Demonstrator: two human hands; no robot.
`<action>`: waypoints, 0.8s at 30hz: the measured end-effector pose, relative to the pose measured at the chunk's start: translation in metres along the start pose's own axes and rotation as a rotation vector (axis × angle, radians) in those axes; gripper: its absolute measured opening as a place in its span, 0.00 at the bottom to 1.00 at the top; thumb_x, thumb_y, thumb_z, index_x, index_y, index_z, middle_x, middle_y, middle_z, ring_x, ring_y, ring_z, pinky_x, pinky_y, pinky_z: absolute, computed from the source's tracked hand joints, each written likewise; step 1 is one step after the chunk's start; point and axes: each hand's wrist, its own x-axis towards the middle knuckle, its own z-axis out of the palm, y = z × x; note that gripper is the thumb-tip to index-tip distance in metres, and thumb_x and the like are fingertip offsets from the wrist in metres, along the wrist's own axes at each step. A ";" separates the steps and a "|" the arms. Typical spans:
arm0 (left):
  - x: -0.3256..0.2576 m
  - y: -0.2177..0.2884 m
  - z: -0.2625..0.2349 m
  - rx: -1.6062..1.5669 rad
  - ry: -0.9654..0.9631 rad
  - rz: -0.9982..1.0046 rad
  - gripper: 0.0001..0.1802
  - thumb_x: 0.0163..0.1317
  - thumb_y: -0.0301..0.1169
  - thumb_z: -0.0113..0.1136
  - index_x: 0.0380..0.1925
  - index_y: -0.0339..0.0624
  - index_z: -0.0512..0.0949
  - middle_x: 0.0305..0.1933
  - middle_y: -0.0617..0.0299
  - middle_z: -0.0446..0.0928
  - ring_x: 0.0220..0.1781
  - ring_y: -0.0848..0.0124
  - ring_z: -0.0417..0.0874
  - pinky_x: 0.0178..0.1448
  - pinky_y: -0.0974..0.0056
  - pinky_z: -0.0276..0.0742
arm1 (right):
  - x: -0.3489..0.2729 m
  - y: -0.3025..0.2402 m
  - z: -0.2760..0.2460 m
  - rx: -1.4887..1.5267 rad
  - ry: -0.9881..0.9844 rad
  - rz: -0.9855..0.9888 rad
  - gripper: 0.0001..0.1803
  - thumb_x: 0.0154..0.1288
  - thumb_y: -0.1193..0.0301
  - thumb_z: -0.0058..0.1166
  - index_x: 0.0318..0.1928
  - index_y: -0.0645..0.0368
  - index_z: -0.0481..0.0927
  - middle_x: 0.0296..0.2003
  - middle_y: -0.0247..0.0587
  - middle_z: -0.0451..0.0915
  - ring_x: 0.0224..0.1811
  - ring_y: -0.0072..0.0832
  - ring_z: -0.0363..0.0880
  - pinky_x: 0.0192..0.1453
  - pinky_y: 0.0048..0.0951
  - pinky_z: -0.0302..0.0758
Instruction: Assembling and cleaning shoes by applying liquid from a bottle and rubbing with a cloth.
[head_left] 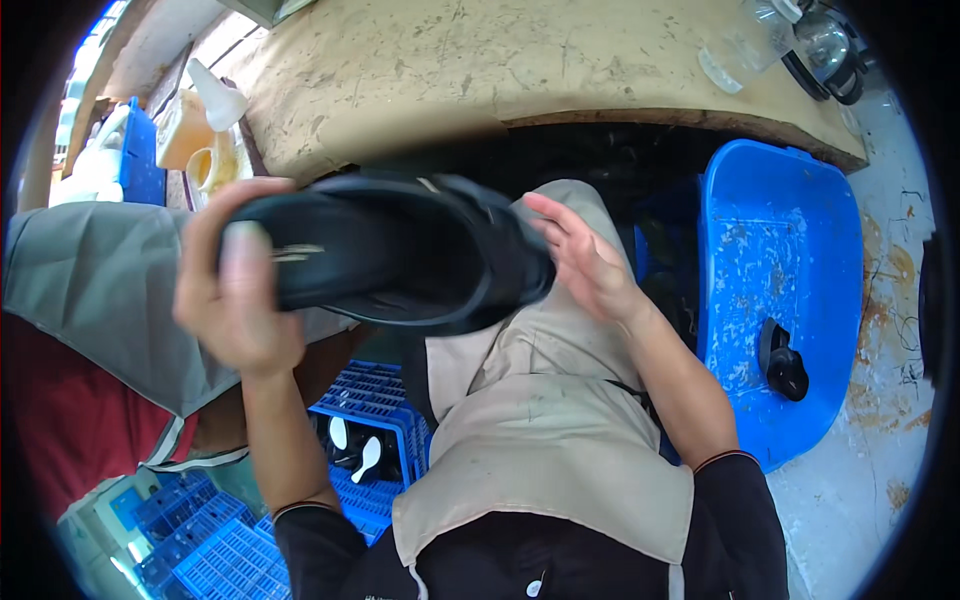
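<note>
A black slip-on shoe (400, 255), blurred by motion, is held up in front of my lap with its opening facing me. My left hand (235, 290) is closed round its heel end, the thumb inside over the insole. At the toe end my right hand (590, 258) has its fingers stretched out and spread beside the shoe. Whether a fingertip there touches the toe I cannot tell. A beige apron (540, 430) covers my lap below the shoe.
A worn workbench (420, 75) runs ahead, with clear containers (750, 45) at its far right. A blue tub (750, 240) holds a small black shoe (782, 362). Blue crates (370, 385) stand lower left. Another person's apron (100, 280) is close on the left, near a yellowish jar (205, 170).
</note>
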 end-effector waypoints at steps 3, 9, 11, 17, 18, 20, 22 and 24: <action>-0.017 -0.005 0.018 -0.013 0.489 -0.032 0.19 0.66 0.33 0.47 0.49 0.36 0.81 0.44 0.50 0.85 0.46 0.62 0.83 0.62 0.58 0.76 | 0.017 0.002 0.033 0.321 -0.086 -0.230 0.45 0.68 0.56 0.66 0.78 0.56 0.59 0.68 0.50 0.71 0.70 0.39 0.70 0.71 0.41 0.66; -0.149 -0.080 0.026 -0.159 -0.154 0.109 0.33 0.75 0.57 0.45 0.47 0.35 0.82 0.53 0.47 0.85 0.58 0.56 0.84 0.68 0.52 0.72 | 0.070 -0.027 0.052 -0.128 0.071 -0.162 0.37 0.71 0.65 0.62 0.76 0.57 0.63 0.66 0.48 0.74 0.61 0.35 0.79 0.65 0.31 0.76; -0.125 -0.084 0.033 -0.208 -0.130 -0.041 0.28 0.68 0.46 0.56 0.58 0.33 0.76 0.62 0.47 0.79 0.63 0.55 0.81 0.70 0.54 0.71 | 0.067 0.001 0.071 -0.430 0.003 -0.073 0.35 0.69 0.72 0.62 0.74 0.59 0.66 0.64 0.46 0.77 0.57 0.33 0.81 0.62 0.28 0.78; -0.107 -0.122 0.027 -0.117 -0.331 -0.028 0.36 0.55 0.19 0.68 0.68 0.40 0.73 0.55 0.52 0.80 0.47 0.59 0.83 0.53 0.61 0.79 | 0.085 0.069 0.095 -1.096 0.124 -0.587 0.29 0.60 0.82 0.65 0.64 0.63 0.78 0.55 0.45 0.83 0.48 0.31 0.84 0.53 0.25 0.80; -0.107 -0.129 0.029 -0.106 -0.298 -0.007 0.35 0.56 0.16 0.64 0.67 0.40 0.75 0.55 0.51 0.81 0.45 0.59 0.84 0.50 0.64 0.80 | 0.087 0.073 0.094 -1.099 0.124 -0.578 0.29 0.60 0.82 0.65 0.64 0.63 0.78 0.55 0.45 0.83 0.48 0.31 0.84 0.53 0.25 0.80; -0.104 -0.136 0.036 -0.038 -0.195 0.073 0.31 0.54 0.15 0.63 0.62 0.36 0.78 0.54 0.51 0.82 0.46 0.59 0.85 0.50 0.64 0.81 | 0.090 0.078 0.090 -1.200 0.127 -0.663 0.24 0.59 0.84 0.65 0.58 0.63 0.82 0.50 0.43 0.85 0.43 0.30 0.83 0.48 0.24 0.80; -0.103 -0.139 0.044 0.050 -0.057 0.175 0.27 0.53 0.16 0.67 0.57 0.34 0.81 0.53 0.52 0.84 0.46 0.59 0.87 0.51 0.63 0.83 | 0.091 0.081 0.085 -1.305 0.131 -0.746 0.20 0.57 0.86 0.65 0.52 0.64 0.86 0.45 0.42 0.86 0.39 0.29 0.83 0.44 0.24 0.80; -0.101 -0.151 0.051 0.073 0.000 0.296 0.23 0.52 0.19 0.72 0.51 0.35 0.85 0.51 0.55 0.87 0.42 0.62 0.89 0.47 0.64 0.85 | 0.095 0.086 0.079 -1.314 0.160 -0.794 0.18 0.58 0.86 0.65 0.50 0.64 0.87 0.43 0.41 0.86 0.38 0.29 0.83 0.42 0.23 0.80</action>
